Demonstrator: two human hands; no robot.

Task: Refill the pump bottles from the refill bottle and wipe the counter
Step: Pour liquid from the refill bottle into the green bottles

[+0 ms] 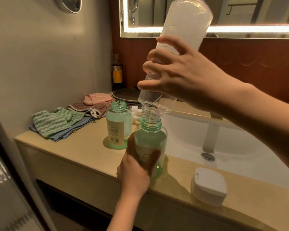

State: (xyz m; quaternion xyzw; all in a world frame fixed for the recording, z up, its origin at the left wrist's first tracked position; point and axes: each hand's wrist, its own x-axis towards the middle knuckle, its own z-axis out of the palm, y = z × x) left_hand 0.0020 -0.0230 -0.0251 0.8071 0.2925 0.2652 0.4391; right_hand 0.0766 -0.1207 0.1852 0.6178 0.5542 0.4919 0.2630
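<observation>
a: what is at the left of the counter [82,150]?
b: a pile of cloths [57,122]. green stripes, blue, brown and pink.
a: what comes next?
b: the far pump bottle [118,124], left of the middle. it stands up straight with its top off. pale green soap fills most of it.
a: is there one more?
b: yes, the near pump bottle [150,140], in the middle, close to the counter's front edge. its top is off too, and it has green soap inside. a clear funnel [157,110] sits in its neck.
a: where is the refill bottle [182,30]?
b: up high, at the top middle. it is tipped over, mouth down into the funnel. it looks milky white at the top end and clear near the mouth.
a: what is on the right?
b: a white sink [232,130], and a small white box [208,185] with its lid shut.
a: what do the hands do?
b: the left hand [137,169] comes up from the bottom. its fingers and thumb wrap round the near pump bottle. the right hand [182,75] reaches in from the right, and its fingers curl round the refill bottle's lower half.
</observation>
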